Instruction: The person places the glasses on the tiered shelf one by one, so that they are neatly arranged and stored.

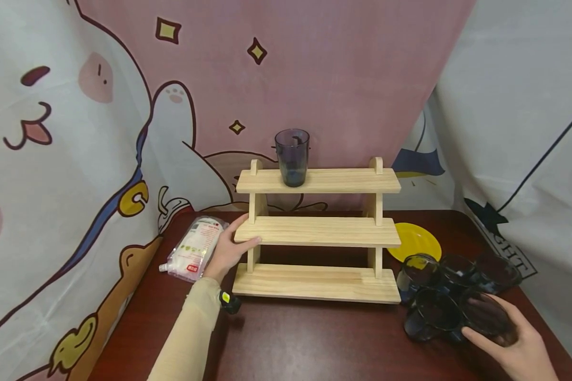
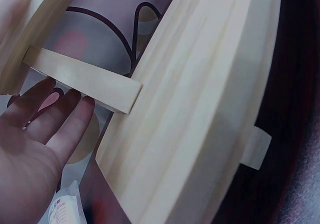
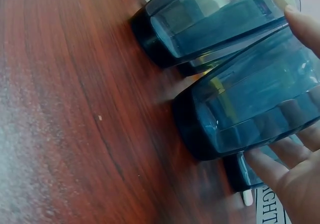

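Observation:
A three-tier wooden display shelf (image 1: pixel 319 232) stands mid-table, with a tinted drinking glass (image 1: pixel 293 159) upright on its top tier. My left hand (image 1: pixel 227 250) grips the left end of the middle tier, thumb on the board; in the left wrist view its fingers (image 2: pixel 72 129) lie against the upright. At the right, my right hand (image 1: pixel 521 338) holds a dark blue glass (image 1: pixel 487 316) between thumb and fingers. In the right wrist view this glass (image 3: pixel 250 94) is slanted across the picture, its thick base close over the table. Several similar glasses (image 1: pixel 431 315) cluster beside it.
A yellow plate (image 1: pixel 416 241) lies behind the glasses, right of the shelf. Left of the shelf is a clear-and-white plastic pouch (image 1: pixel 196 248). Printed cloth (image 1: pixel 352 79) hangs behind and at both sides of the dark red-brown table (image 1: pixel 314 338).

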